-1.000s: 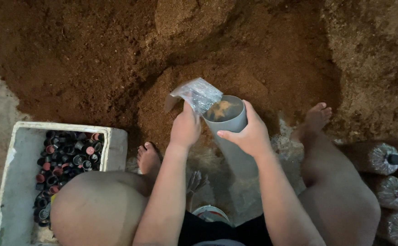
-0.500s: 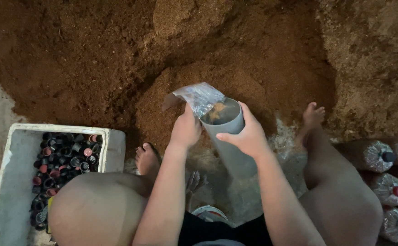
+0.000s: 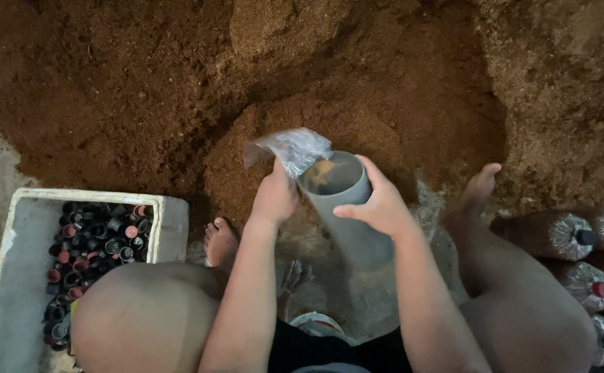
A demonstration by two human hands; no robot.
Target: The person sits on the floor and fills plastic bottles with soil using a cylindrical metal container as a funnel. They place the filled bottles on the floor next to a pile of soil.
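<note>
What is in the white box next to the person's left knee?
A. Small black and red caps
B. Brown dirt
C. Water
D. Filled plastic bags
A: the white box holds a heap of small black and red caps, while the filled bags lie on the other side, by the right leg.

View: one head camera, worn by the seated person.
Facing: steeply down and forward, over the knees toward the soil heap (image 3: 357, 83).
Nearness: close; forearms filled the lower frame.
Heap: spanned the upper frame.
Shared: nothing; single view.
</note>
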